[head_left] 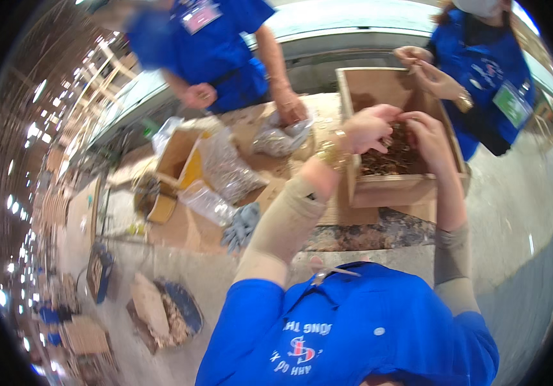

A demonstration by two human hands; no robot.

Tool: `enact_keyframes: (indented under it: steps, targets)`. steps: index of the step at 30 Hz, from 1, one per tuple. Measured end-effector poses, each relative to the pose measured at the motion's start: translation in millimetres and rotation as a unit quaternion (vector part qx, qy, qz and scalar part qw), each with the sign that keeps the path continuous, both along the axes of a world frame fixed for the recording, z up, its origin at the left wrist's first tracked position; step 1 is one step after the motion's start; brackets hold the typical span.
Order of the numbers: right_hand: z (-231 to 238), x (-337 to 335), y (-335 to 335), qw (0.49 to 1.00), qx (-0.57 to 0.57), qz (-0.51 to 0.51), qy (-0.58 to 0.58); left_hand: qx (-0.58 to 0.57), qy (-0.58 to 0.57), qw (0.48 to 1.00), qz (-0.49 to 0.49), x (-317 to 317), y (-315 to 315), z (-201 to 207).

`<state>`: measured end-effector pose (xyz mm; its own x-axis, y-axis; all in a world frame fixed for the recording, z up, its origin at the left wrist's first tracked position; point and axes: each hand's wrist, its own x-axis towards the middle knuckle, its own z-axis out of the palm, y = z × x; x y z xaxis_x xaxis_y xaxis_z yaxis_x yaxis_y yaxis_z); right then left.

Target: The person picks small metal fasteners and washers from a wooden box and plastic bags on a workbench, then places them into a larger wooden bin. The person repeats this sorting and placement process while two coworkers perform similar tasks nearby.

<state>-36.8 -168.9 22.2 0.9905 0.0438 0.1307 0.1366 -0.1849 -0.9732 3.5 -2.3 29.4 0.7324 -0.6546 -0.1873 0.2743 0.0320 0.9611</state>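
A wooden box stands at the table's right end, with a heap of small brown pieces inside; they look like metal hardware, but their kind is too small to tell. Above the heap, my left hand reaches in with its fingers curled together. My right hand comes in from the other side, thumb and fingers pinched. Their fingertips nearly meet over the box. Whatever sits between the fingers of either hand is too small or hidden to name. A gold bracelet circles my left wrist.
One person's hand dips into a clear plastic bag at the left. Another person's hands meet over the box's far right corner. A smaller box, a larger clear bag and grey gloves lie on the table.
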Motion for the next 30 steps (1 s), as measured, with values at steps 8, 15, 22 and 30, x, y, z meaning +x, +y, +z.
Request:
enact_keyframes:
  steps: [8,15,22,30]
  targets:
    - [11.6,-25.1,21.7,0.999,-0.012,-0.033,0.030,-0.043,-0.273,0.929,0.246,-35.0,31.8,-24.0]
    - [-0.3,-77.2,103.2,0.955,-0.057,0.254,0.143,0.039,0.007,0.921,0.389,-57.3,177.8,-152.7]
    - [-99.6,-85.0,160.3,0.923,-0.127,0.290,0.218,0.222,-0.021,0.885,0.409,-38.9,222.7,-206.3]
    - [-129.4,-85.9,168.6,0.940,-0.185,0.189,0.218,0.434,-0.387,0.770,0.262,41.5,159.7,-233.2]
